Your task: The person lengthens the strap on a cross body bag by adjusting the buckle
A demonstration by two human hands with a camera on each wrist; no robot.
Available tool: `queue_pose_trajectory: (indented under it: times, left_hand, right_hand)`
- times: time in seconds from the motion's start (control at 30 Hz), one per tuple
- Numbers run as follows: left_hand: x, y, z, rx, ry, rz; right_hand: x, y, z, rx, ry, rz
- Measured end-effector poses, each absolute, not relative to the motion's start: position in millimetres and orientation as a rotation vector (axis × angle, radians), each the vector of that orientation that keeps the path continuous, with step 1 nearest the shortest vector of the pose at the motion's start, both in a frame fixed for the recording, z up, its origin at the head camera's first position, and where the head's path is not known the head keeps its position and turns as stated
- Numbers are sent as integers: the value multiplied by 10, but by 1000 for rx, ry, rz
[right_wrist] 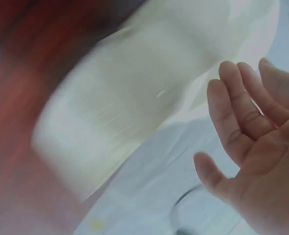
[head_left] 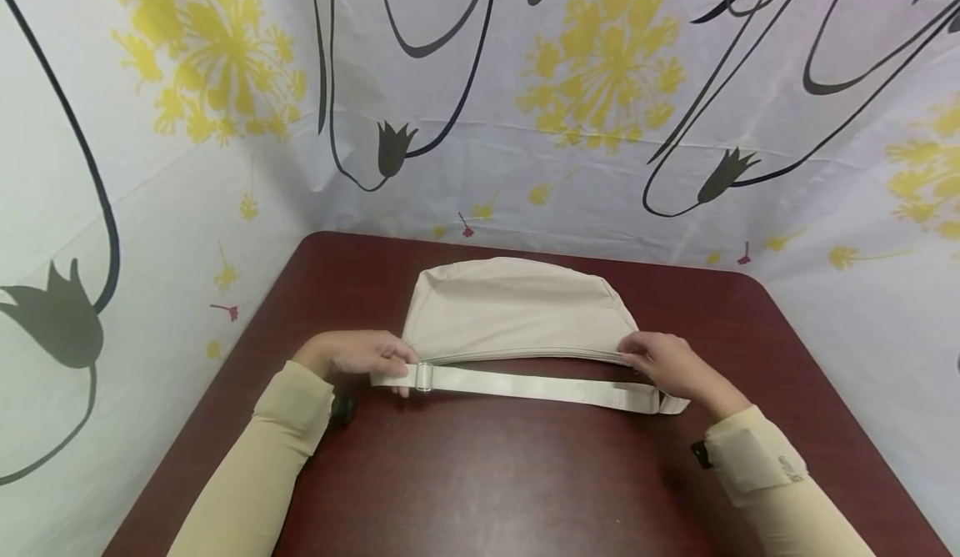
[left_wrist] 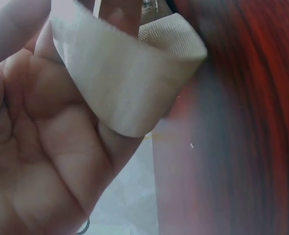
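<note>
A cream fabric bag [head_left: 525,311] lies on the table, a zipper running along its near edge. Its strap [head_left: 525,384] stretches across in front, with a buckle [head_left: 424,377] near the left end. At the bag's left corner, my left hand [head_left: 363,353] grips the strap; in the left wrist view the strap [left_wrist: 120,73] loops across the fingers of that hand [left_wrist: 51,142]. My right hand [head_left: 671,365] is at the bag's right corner. Seen from the right wrist, this hand [right_wrist: 261,142] has loosely extended fingers beside the cream fabric [right_wrist: 120,93], with nothing gripped.
The dark red wooden table [head_left: 480,474] has rounded far corners. White sheeting [head_left: 465,173] with yellow flowers and dark stems rises behind the table and on both sides of it.
</note>
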State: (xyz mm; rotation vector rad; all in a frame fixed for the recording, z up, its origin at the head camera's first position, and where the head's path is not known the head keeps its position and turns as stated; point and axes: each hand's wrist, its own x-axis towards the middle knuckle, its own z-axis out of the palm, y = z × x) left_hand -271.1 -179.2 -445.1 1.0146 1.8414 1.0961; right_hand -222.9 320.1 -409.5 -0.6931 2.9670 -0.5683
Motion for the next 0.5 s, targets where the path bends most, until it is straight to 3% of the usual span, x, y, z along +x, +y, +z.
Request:
queue_pose_trajectory:
  times: [0.27, 0.5]
  left_hand:
    - [-2713, -1808, -4441, 1029, 1845, 1107]
    - [-2727, -1790, -4452, 1065, 1838, 1110]
  right_hand:
    - [-2278, 2195, -4041, -1031, 2770, -651]
    - [-2215, 1494, -4082, -1164, 2695, -549]
